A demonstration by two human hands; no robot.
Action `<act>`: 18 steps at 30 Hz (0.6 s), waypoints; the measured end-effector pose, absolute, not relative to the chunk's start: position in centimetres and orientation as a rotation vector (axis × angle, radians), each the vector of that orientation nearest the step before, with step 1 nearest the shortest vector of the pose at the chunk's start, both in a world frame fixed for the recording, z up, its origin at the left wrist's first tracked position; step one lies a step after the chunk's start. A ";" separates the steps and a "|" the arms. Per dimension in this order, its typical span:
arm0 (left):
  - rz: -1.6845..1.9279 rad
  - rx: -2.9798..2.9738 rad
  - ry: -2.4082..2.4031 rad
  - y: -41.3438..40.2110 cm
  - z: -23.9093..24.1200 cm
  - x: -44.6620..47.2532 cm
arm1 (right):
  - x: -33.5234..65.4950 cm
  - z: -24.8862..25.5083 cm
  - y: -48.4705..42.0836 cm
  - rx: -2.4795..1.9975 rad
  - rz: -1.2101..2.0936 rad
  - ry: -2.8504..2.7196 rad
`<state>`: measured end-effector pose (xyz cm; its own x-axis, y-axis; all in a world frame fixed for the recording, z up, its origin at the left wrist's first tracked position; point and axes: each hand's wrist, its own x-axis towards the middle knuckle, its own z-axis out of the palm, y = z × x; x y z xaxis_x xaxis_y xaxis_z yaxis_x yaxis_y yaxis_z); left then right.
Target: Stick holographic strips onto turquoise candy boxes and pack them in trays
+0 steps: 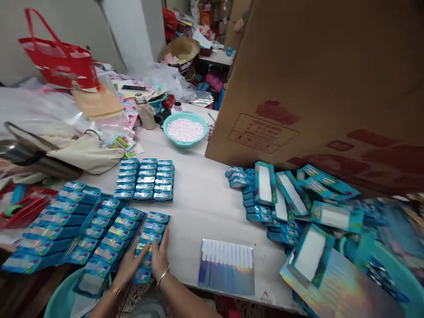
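Near the table's front edge, both my hands are at a row of small blue boxes (158,217) with shiny, rainbow-tinted ends. My left hand (132,261) lies along the row's left side, its fingers reaching over the boxes. Against the right side rests my right hand (160,257), fingers stretched forward and thumb toward the row. Part of the row is hidden under my fingers. Close by on the left stand more rows of the same blue boxes (109,240). A separate block of blue boxes (145,179) sits farther back.
A large cardboard box (265,88) rises at the back right. Before it lie piled blue cartons with white panels (265,183). A sheet with white strips (226,267) lies front centre. A turquoise bowl of pale pellets (185,130) stands behind; a turquoise basin (59,293) is lower left.
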<state>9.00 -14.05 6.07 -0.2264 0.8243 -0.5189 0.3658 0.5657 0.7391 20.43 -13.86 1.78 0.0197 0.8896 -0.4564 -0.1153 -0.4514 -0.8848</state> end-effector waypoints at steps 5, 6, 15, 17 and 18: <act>0.431 1.151 2.117 -15.0 8.6 9.2 | 23.7 2.9 -13.3 -1.397 1.681 -0.828; 0.524 1.277 2.163 -15.0 9.5 10.2 | 25.6 3.4 -13.1 -1.405 1.667 -0.784; 0.503 1.300 1.413 -10.6 8.7 26.8 | 51.3 6.9 -18.3 -1.745 1.009 -0.250; 0.482 1.218 1.342 -7.1 8.2 32.1 | 55.6 7.4 -19.8 -1.757 0.914 -0.170; 0.487 1.210 1.326 -5.0 8.5 35.1 | 57.3 7.5 -20.3 -1.751 0.878 -0.137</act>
